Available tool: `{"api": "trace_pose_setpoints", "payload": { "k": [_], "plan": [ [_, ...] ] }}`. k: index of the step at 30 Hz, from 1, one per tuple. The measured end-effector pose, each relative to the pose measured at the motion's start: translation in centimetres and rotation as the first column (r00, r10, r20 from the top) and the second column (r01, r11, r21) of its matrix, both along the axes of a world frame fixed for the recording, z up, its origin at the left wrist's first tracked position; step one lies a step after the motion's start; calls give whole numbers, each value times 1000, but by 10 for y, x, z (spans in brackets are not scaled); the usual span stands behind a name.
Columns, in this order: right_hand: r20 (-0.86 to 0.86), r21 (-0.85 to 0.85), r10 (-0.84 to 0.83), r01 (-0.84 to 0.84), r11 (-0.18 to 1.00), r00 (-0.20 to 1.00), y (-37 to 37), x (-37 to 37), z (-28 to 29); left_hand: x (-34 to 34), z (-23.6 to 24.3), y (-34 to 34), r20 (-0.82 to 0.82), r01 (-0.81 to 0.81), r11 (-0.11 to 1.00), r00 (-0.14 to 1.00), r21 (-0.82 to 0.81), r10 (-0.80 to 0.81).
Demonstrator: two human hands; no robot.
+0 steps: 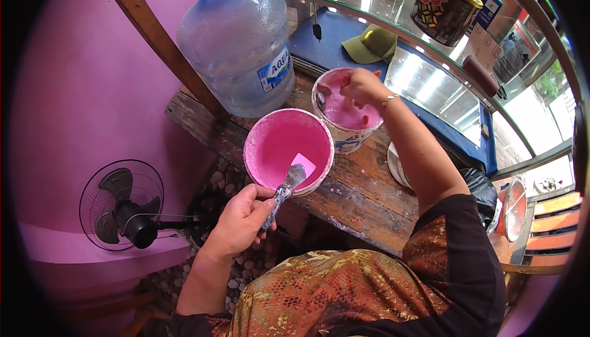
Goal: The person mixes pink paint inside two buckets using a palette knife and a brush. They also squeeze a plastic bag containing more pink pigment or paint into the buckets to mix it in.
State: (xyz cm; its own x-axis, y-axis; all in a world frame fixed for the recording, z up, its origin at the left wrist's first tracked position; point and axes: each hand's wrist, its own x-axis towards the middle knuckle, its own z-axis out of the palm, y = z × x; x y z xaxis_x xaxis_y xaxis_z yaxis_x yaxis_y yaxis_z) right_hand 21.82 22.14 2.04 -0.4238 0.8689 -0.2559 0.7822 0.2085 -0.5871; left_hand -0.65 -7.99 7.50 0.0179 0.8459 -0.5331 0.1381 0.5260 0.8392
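My left hand point(243, 219) is closed round the dark, paint-spotted handle of a putty knife point(284, 190). Its grey blade reaches over the near rim of a pink-coated bucket point(251, 146), by a pale pink patch inside. My right hand point(364, 87), fingers curled downward, is over a second, whitish bucket point(344, 141) holding pink paint point(344, 114). What those fingers grip, if anything, is hidden from this view. Small orange parts and a greyish piece show at the paint and rim, too unclear to name.
Both buckets stand on a worn wooden bench point(362, 183). A large blue water jug point(236, 48) is behind them, near a green cap point(372, 45) and a glass display case point(424, 79). At the left is a black fan point(123, 208); an orange slatted chair point(553, 226) stands at the right.
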Motion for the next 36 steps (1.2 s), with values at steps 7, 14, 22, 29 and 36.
{"api": "trace_pose_setpoints", "payload": {
  "k": [7,14,22,29,36],
  "plan": [
    [-600,-183,-169,72,980,782,-30,57,72,-7,0,1,13,7,1000,1000,15,-8],
    [-806,-102,-175,158,982,565,-56,77,90,-9,1,6,-2,7,999,1000,50,-7],
    [-825,-447,-503,246,860,259,-58,93,53,-11,5,1,17,-1,999,1000,53,0],
    [-736,-643,-672,232,730,76,-69,97,-7,-15,6,-2,-6,-9,999,1000,42,9],
    [-813,-513,-548,203,834,196,-84,99,7,-12,5,0,-25,17,997,1000,72,-16]
  ]
}}
